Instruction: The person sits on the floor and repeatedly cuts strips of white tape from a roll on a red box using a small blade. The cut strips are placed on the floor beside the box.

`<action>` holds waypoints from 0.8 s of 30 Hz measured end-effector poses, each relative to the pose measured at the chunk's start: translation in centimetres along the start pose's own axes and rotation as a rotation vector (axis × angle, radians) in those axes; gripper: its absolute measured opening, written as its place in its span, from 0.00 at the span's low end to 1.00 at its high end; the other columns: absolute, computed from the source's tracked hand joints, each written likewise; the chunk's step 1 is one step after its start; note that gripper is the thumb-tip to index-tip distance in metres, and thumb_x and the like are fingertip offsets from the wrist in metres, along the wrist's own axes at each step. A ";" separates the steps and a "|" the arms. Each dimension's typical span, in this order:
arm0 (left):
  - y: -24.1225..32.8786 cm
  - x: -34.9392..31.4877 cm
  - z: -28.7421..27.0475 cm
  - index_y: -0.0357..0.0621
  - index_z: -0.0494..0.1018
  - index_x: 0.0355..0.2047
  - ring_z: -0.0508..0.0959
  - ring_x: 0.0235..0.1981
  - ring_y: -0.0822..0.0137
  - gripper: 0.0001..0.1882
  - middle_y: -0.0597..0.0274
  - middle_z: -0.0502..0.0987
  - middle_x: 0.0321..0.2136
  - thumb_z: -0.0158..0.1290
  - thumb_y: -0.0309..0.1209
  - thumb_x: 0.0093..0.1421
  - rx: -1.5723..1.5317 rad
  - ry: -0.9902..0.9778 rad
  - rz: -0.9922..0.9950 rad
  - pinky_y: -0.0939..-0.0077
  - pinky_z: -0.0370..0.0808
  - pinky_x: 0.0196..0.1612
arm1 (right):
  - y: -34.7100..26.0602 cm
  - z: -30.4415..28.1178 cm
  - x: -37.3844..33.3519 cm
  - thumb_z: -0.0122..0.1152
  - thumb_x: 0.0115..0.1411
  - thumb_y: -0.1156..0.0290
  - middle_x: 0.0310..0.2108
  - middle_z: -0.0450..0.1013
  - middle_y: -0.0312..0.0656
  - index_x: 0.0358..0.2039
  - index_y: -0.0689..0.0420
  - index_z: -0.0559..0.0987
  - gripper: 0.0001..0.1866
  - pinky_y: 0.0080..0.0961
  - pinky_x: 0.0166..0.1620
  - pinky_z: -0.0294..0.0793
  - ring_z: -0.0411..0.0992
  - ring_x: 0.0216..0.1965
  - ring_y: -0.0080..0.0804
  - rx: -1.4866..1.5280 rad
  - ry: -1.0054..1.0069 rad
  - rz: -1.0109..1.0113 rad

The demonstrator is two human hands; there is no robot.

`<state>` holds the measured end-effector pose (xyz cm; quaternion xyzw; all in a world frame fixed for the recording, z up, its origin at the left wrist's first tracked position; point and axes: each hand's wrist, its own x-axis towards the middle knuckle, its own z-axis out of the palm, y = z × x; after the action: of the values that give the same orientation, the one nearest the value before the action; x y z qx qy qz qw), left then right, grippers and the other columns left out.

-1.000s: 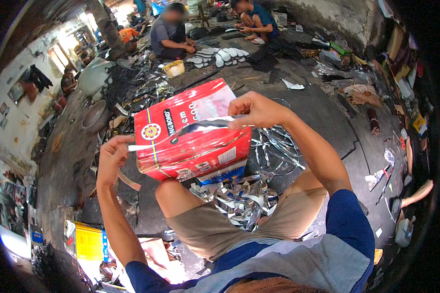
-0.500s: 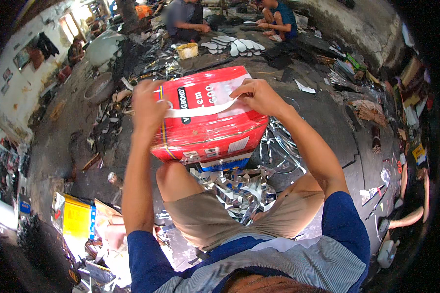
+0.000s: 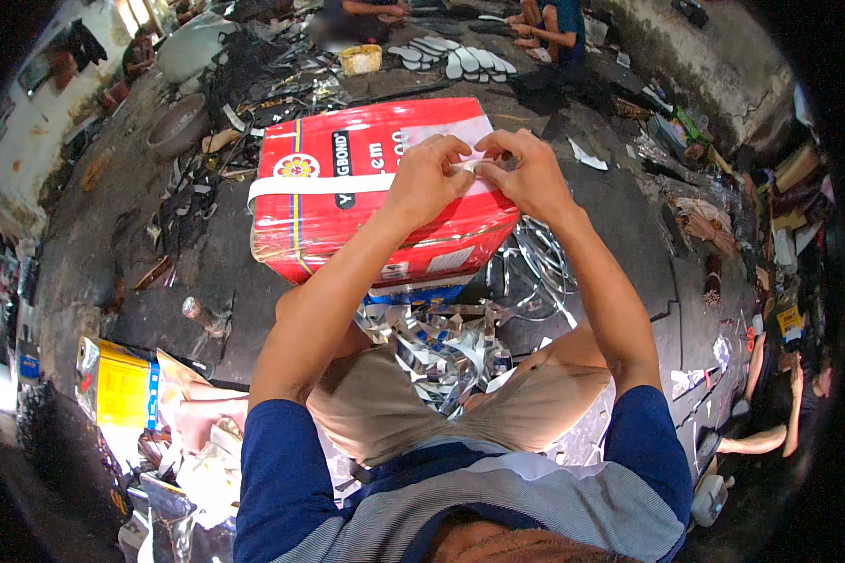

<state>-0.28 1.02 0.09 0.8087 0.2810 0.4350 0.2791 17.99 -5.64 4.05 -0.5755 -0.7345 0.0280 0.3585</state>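
In front of me stands a red cardboard box (image 3: 347, 235) wrapped in shiny clear film. A narrow white strip (image 3: 296, 186) lies across its top, its left end curling over the box's left edge. Toward the box's right side, my left hand (image 3: 430, 183) pinches the strip between thumb and fingers. Right beside it my right hand (image 3: 528, 174) is also closed in a pinch on the strip, thumb and fingertips nearly meeting the left hand's. The bit of strip between the fingertips is mostly hidden. A pale patch covers the box top's far right corner.
Shiny silver scraps (image 3: 441, 361) lie between my legs, and coiled strips (image 3: 540, 263) right of the box. A yellow container (image 3: 122, 385) stands at left. Farther off are white sole-shaped pieces (image 3: 469, 62), a yellow tub (image 3: 361, 60) and two seated people.
My left hand has moved right from the box's left edge to beside my right hand. The strip's left end is now free of it. My view has shifted slightly.
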 end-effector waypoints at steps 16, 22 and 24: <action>-0.1 -0.5 0.7 0.37 0.80 0.32 0.81 0.30 0.55 0.08 0.54 0.78 0.32 0.62 0.29 0.55 0.107 0.011 0.158 0.64 0.77 0.35 | 1.5 -1.3 -1.0 0.67 0.57 0.73 0.37 0.71 0.43 0.40 0.58 0.86 0.10 0.30 0.44 0.73 0.73 0.40 0.38 -0.039 -0.054 -0.242; 0.0 0.1 0.5 0.38 0.82 0.31 0.80 0.28 0.58 0.08 0.53 0.78 0.29 0.63 0.30 0.53 -0.048 0.002 0.032 0.66 0.76 0.33 | 2.1 -0.9 -0.7 0.69 0.56 0.72 0.34 0.70 0.40 0.38 0.56 0.87 0.09 0.26 0.38 0.70 0.71 0.34 0.32 0.007 -0.016 -0.154; 0.1 0.0 0.5 0.39 0.82 0.30 0.80 0.28 0.58 0.08 0.53 0.78 0.29 0.63 0.30 0.53 -0.042 0.008 0.020 0.66 0.75 0.33 | 1.7 -0.3 -0.9 0.69 0.55 0.72 0.32 0.70 0.38 0.37 0.57 0.87 0.09 0.25 0.36 0.69 0.69 0.32 0.28 0.082 0.013 -0.014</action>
<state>0.12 0.86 -0.07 0.8037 0.2648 0.4469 0.2902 19.66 -5.95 3.03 -0.5552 -0.7345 0.0519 0.3867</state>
